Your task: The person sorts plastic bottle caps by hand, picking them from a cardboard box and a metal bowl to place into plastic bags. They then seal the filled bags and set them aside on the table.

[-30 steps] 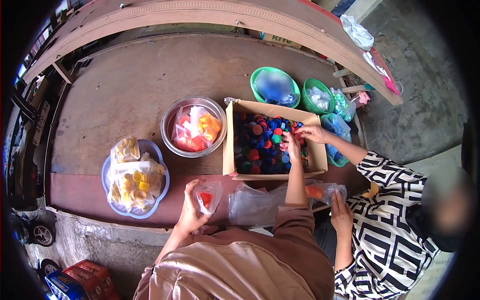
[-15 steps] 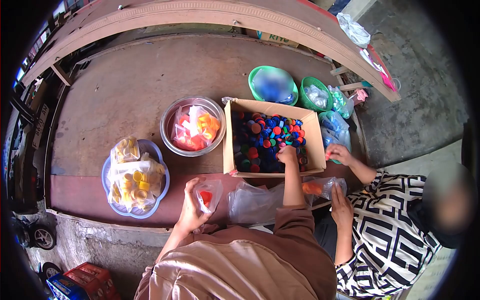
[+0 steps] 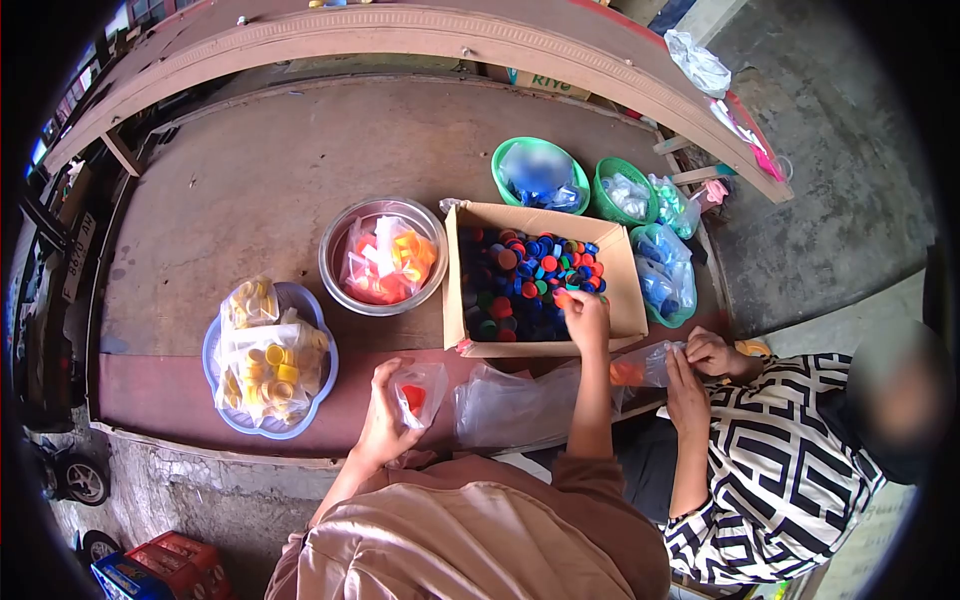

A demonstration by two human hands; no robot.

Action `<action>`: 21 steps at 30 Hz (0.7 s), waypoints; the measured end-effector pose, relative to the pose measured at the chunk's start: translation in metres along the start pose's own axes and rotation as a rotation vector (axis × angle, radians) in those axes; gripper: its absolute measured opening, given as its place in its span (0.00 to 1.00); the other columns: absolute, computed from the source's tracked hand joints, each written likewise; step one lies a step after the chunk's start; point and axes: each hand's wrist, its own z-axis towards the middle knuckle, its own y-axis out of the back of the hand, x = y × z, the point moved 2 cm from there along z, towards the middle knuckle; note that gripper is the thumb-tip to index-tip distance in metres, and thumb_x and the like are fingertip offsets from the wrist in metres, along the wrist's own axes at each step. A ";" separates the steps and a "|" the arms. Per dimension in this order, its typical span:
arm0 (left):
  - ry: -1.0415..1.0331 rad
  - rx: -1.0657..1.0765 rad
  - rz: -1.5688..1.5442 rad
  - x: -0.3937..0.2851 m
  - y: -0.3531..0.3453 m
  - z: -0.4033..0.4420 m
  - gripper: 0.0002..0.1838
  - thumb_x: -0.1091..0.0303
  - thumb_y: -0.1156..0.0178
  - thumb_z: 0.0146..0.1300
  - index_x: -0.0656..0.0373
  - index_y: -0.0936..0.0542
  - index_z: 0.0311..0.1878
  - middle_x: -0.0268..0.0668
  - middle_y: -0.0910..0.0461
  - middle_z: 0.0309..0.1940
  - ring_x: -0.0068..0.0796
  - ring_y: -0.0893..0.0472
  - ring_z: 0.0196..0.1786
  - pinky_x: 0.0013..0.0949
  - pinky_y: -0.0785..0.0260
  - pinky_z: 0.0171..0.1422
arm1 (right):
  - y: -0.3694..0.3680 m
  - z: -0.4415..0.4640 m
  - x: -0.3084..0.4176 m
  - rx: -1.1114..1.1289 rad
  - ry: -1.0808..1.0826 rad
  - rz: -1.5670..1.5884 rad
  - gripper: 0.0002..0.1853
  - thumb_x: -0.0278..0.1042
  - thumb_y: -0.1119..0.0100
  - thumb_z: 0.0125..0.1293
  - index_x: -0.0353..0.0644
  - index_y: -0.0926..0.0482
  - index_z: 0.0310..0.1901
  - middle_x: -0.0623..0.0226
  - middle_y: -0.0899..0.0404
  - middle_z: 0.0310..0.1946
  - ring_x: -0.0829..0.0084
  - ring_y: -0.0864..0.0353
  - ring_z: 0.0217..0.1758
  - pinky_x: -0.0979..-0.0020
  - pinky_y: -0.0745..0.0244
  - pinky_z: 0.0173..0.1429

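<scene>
My left hand grips a small clear plastic bag with red bottle caps in it, its mouth facing up. Over the cardboard box, my right hand pinches an orange-red bottle cap. Mixed loose caps in blue, red, green and black fill the box. Flat clear bags lie on the table between my arms. To my right, a co-worker's hands hold another clear bag with orange-red caps inside.
A metal bowl of bagged red and orange caps stands left of the box. Further left is a lavender basin with bagged yellow caps. Green baskets and a bag of blue caps sit behind and right. A wooden rail spans the far side.
My right hand has risen slightly out of the caps with an orange-red one between its fingers. The co-worker's far hand has moved from beside the box down to their bag.
</scene>
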 end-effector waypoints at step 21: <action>0.044 -0.036 0.037 -0.003 0.000 0.000 0.43 0.77 0.34 0.41 0.63 0.47 0.60 0.50 0.40 0.56 0.43 0.35 0.59 0.42 0.39 0.62 | -0.035 0.056 -0.122 0.447 -0.381 -0.593 0.14 0.35 0.44 0.54 0.37 0.20 0.40 0.50 0.21 0.42 0.52 0.21 0.46 0.58 0.25 0.50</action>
